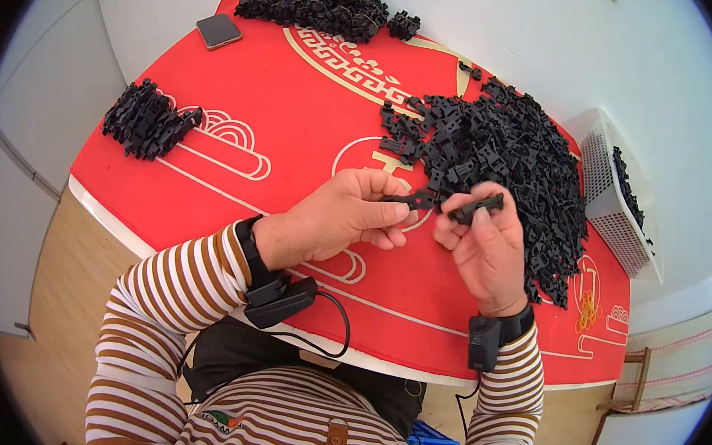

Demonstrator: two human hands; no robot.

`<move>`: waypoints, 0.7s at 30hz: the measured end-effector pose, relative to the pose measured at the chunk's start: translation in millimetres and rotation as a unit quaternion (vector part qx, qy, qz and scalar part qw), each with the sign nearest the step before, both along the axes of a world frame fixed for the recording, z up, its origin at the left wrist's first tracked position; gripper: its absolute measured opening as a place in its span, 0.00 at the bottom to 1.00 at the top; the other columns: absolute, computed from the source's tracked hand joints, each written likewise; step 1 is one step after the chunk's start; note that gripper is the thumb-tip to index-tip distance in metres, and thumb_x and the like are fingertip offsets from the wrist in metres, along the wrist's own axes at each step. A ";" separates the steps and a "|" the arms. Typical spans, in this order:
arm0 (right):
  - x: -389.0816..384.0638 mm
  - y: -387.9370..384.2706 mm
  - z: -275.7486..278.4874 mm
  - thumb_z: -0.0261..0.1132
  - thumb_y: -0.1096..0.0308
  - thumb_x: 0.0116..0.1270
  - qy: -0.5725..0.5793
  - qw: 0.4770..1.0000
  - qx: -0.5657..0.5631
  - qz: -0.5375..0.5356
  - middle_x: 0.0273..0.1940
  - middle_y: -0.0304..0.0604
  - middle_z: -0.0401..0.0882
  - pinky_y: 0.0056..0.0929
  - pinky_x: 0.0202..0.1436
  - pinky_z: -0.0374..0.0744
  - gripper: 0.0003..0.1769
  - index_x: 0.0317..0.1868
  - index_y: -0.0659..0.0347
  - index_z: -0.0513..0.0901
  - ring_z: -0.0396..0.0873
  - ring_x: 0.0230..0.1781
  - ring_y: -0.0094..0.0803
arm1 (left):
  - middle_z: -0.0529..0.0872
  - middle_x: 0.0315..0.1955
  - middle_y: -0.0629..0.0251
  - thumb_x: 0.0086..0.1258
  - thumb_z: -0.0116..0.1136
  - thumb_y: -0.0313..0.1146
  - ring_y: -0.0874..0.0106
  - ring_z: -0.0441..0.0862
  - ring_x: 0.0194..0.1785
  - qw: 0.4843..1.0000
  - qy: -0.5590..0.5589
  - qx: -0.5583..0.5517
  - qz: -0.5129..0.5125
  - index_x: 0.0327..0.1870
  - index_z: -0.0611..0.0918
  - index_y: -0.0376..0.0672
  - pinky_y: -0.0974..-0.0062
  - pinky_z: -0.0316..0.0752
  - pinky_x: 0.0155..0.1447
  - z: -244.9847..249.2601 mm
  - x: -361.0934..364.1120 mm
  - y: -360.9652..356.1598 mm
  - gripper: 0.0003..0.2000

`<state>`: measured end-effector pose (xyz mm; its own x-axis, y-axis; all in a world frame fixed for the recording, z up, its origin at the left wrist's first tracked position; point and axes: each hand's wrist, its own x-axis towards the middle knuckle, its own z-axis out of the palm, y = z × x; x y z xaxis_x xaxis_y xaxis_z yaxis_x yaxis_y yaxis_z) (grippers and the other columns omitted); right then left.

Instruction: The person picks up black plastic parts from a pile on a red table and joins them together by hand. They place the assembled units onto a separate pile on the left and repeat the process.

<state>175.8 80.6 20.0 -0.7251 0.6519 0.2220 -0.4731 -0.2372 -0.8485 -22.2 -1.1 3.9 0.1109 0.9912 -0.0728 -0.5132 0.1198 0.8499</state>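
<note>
At left over the red tabletop (241,88), the left hand (336,212) pinches a black link (420,200) between thumb and index finger; the link's long axis runs nearly sideways, its free end pointing right. Just beside that end, the right hand (494,254) grips a second black piece (478,209) between thumb and curled fingers, long axis slanting up to the right; contact between pieces cannot be told. Beyond and rightward: a loose black pile (512,155).
</note>
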 end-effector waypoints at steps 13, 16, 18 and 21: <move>-0.7 -2.4 0.8 0.62 0.82 0.57 -0.224 0.840 0.471 -0.151 0.32 0.40 0.77 0.24 0.35 0.72 0.07 0.37 0.64 0.80 0.73 0.31 0.28 | 0.83 0.34 0.66 0.69 0.52 0.23 0.81 0.82 0.30 0.986 0.159 0.053 -0.004 0.51 0.76 0.35 0.86 0.80 0.34 2.7 2.9 -3.5 0.11; -2.8 -5.1 0.8 0.63 0.82 0.54 -0.233 0.828 0.482 -0.166 0.31 0.41 0.78 0.25 0.35 0.73 0.08 0.35 0.64 0.81 0.75 0.31 0.31 | 0.82 0.33 0.67 0.69 0.51 0.23 0.81 0.82 0.31 0.981 0.187 0.046 -0.013 0.51 0.76 0.35 0.86 0.79 0.34 6.1 5.1 -5.5 0.11; -2.7 -4.7 1.9 0.64 0.82 0.54 -0.245 0.820 0.485 -0.177 0.30 0.42 0.79 0.25 0.35 0.73 0.07 0.34 0.64 0.82 0.75 0.32 0.31 | 0.83 0.34 0.67 0.69 0.51 0.23 0.81 0.82 0.31 0.979 0.195 0.050 -0.017 0.51 0.76 0.35 0.86 0.79 0.34 4.0 5.0 -4.9 0.12; -2.5 -5.8 2.6 0.64 0.81 0.53 -0.257 0.827 0.468 -0.176 0.29 0.42 0.79 0.25 0.35 0.74 0.07 0.34 0.64 0.82 0.76 0.31 0.31 | 0.83 0.34 0.67 0.68 0.51 0.23 0.82 0.82 0.31 0.977 0.207 0.052 -0.022 0.52 0.77 0.35 0.86 0.79 0.34 2.9 4.4 -4.2 0.12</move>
